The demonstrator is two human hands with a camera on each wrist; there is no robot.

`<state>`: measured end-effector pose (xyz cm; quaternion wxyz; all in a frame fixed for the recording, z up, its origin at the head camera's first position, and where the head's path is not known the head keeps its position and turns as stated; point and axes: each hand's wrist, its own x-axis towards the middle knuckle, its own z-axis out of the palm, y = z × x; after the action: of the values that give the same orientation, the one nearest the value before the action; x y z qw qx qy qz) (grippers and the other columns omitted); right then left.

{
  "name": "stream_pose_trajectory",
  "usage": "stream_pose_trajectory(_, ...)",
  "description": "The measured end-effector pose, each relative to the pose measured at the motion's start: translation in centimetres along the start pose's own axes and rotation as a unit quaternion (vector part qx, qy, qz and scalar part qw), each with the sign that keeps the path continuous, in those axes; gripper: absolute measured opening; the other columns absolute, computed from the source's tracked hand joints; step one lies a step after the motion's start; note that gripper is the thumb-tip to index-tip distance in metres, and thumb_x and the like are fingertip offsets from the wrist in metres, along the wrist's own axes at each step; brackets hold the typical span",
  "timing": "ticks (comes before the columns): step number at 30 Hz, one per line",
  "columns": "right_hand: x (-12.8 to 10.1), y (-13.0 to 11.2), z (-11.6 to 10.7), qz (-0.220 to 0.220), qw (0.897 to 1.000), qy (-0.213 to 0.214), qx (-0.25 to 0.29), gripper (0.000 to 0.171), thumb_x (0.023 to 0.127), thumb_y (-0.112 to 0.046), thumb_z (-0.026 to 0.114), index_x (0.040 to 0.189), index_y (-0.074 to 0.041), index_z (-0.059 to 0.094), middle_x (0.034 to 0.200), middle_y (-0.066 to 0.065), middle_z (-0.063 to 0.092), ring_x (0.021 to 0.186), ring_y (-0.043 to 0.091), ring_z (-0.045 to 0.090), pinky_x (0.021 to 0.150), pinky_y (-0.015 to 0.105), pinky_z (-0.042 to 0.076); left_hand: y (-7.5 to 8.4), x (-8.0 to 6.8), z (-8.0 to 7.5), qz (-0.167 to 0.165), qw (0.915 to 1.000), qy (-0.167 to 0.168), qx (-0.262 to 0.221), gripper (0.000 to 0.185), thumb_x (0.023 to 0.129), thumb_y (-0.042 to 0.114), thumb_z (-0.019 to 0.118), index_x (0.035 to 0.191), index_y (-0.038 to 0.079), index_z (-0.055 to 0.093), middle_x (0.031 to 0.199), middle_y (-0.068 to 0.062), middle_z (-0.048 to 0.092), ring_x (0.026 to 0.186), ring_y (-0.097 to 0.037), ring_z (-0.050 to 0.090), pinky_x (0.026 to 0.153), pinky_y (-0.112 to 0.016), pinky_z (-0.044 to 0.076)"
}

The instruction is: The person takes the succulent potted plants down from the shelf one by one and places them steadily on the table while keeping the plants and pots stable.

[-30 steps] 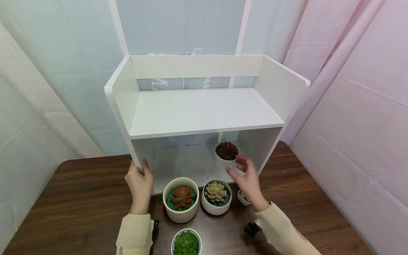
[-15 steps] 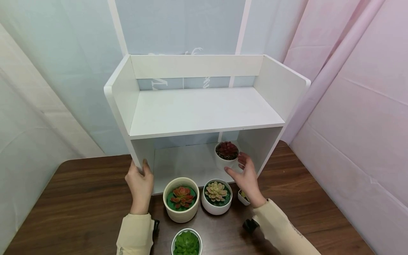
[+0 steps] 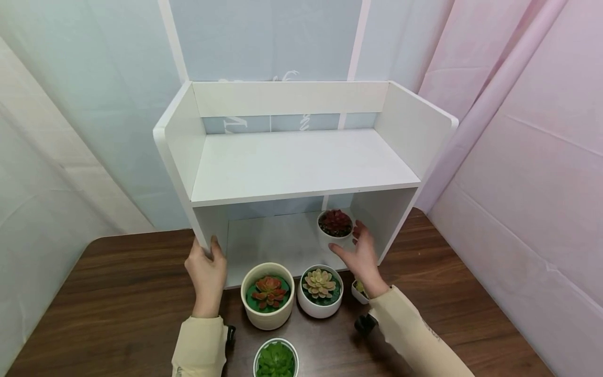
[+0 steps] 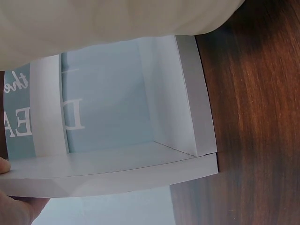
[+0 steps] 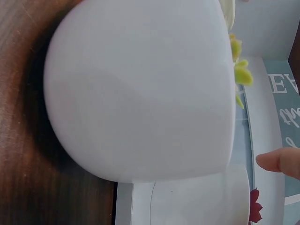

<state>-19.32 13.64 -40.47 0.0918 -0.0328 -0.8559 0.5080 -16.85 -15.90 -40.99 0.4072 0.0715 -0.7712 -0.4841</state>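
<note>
A white two-tier shelf (image 3: 301, 167) stands on a brown wooden table (image 3: 118, 293). My left hand (image 3: 207, 257) grips the front lower edge of its left side panel, thumb on the inner face. The left wrist view shows that panel (image 4: 187, 93) and my thumb (image 4: 4, 166). A small white pot with a red succulent (image 3: 335, 223) sits on the bottom board at the right. My right hand (image 3: 347, 239) is open around this pot, thumb in front and fingers at its right side. I cannot tell whether it touches.
In front of the shelf stand a cream pot with a red-green succulent (image 3: 268, 294), a white pot with a pale rosette (image 3: 320, 287) and a tiny white pot (image 3: 358, 291) (image 5: 140, 93) under my right wrist. A green succulent pot (image 3: 275, 360) sits at the near edge.
My right hand has moved forward and slightly left, closing in around the red succulent pot. The left hand and the shelf have not moved.
</note>
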Motion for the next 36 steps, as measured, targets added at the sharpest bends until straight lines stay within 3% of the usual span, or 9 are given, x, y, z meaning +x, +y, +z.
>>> stream_pose_trajectory(5,0.9,-0.1,0.5,0.017,1.0,-0.007,-0.024,0.093,0.078,-0.017,0.075,0.147,0.008,0.018,0.143,0.035,0.028,0.129,0.047,0.038,0.102,0.055,0.037,-0.1,0.0,0.0,0.001,1.0,0.0,0.0,0.023,0.092,-0.001,0.054,0.111,-0.013,0.06,0.102,-0.035,0.065,0.091,-0.05,0.065,0.069,-0.061,0.05)
stream_pose_trajectory(15,2.0,-0.2,1.2,0.055,0.998,-0.005,-0.025,0.099,0.076,-0.022,0.077,0.149,0.005,0.016,0.147,0.035,0.021,0.136,0.046,0.028,0.107,0.058,0.03,-0.2,-0.1,0.0,0.0,1.0,0.002,-0.001,0.023,0.092,-0.001,0.054,0.11,-0.012,0.06,0.102,-0.035,0.065,0.091,-0.049,0.065,0.069,-0.061,0.05)
stream_pose_trajectory(36,2.9,0.2,1.6,0.073,0.997,-0.006,-0.031,0.102,0.076,-0.024,0.077,0.15,0.005,0.012,0.147,0.035,0.02,0.136,0.047,0.028,0.106,0.058,0.031,-0.1,-0.1,0.0,0.005,0.9999,-0.004,-0.01,0.025,0.092,-0.002,0.053,0.113,-0.014,0.059,0.104,-0.036,0.064,0.09,-0.049,0.065,0.068,-0.061,0.05)
